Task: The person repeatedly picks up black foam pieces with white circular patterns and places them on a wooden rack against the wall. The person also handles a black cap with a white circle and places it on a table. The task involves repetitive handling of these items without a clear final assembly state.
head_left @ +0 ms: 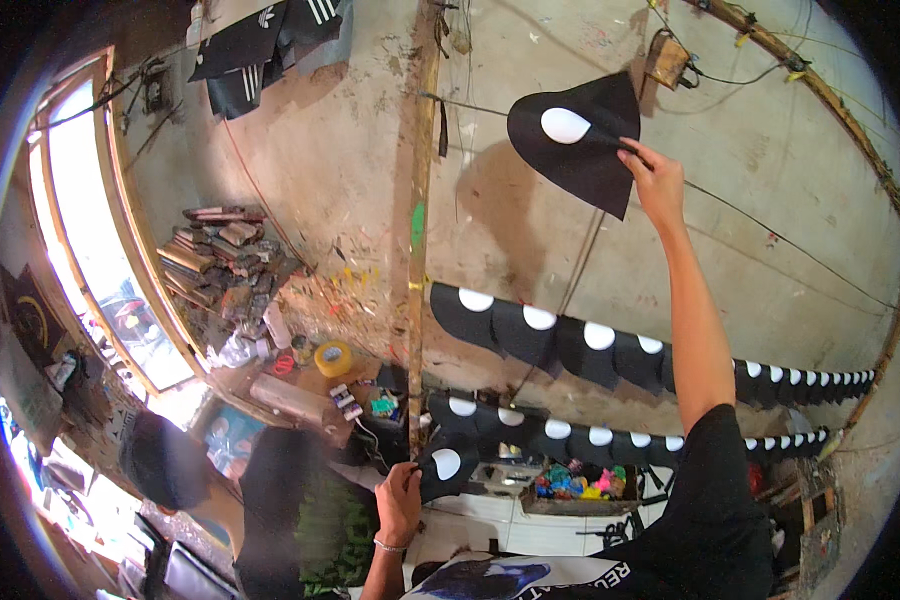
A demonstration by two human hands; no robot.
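My right hand is raised high at the upper right, thumb and fingers pinched on the edge of a black fabric piece. That piece has curved edges and a white oval patch, and it spreads out in front of a string stretched along the wall. Low in the middle, my left hand is closed on the edge of a second black fabric piece, which also bears a white oval. Two rows of similar black pieces hang below my raised arm, an upper row and a lower row.
An upright wooden pole stands left of the rows. Another person in a dark cap is close at my left. A yellow tape roll lies on a cluttered surface. Below the rows sits a box of colourful items. Dark striped pieces hang at upper left.
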